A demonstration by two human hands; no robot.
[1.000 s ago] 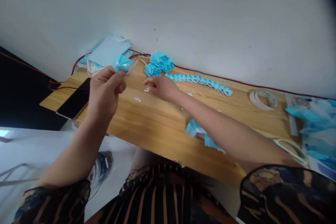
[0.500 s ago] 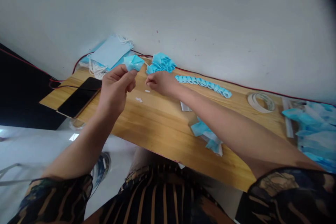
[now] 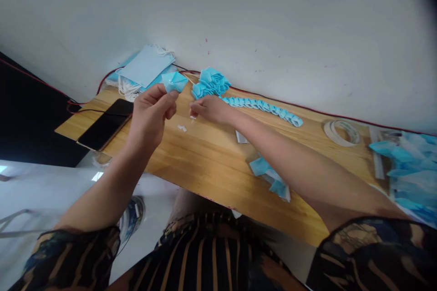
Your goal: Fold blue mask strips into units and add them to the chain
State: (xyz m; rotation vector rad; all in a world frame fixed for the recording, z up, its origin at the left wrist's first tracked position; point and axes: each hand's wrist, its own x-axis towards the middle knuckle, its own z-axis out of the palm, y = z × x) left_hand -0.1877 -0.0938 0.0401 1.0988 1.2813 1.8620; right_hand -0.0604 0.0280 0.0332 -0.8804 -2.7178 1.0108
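Note:
Between the thumb and fingers of my left hand (image 3: 152, 111) is a folded light-blue fabric petal (image 3: 175, 82), raised above the table, with a shiny patch on its face. My right hand (image 3: 211, 109) is closed in a pinch low over the wood, its fingertips at a small white strip (image 3: 193, 117); the fingertips partly cover it. Other white strips (image 3: 182, 127) lie on the table between the hands. Just behind my right hand is a blue fabric flower (image 3: 211, 82) on a thin stick. A row of overlapping folded blue petals (image 3: 262, 105) extends to its right.
Flat blue face masks (image 3: 146, 66) with white loops are stacked at the back left, near a black phone (image 3: 105, 125). A tape roll (image 3: 341, 133) and blue fabric pieces (image 3: 413, 168) are at the right. More blue scraps (image 3: 271, 177) lie under my right forearm. A cable runs along the wall.
My right fingertips have come down to the small white strip, which lay apart from them before. My left hand keeps holding the blue petal in nearly the same place.

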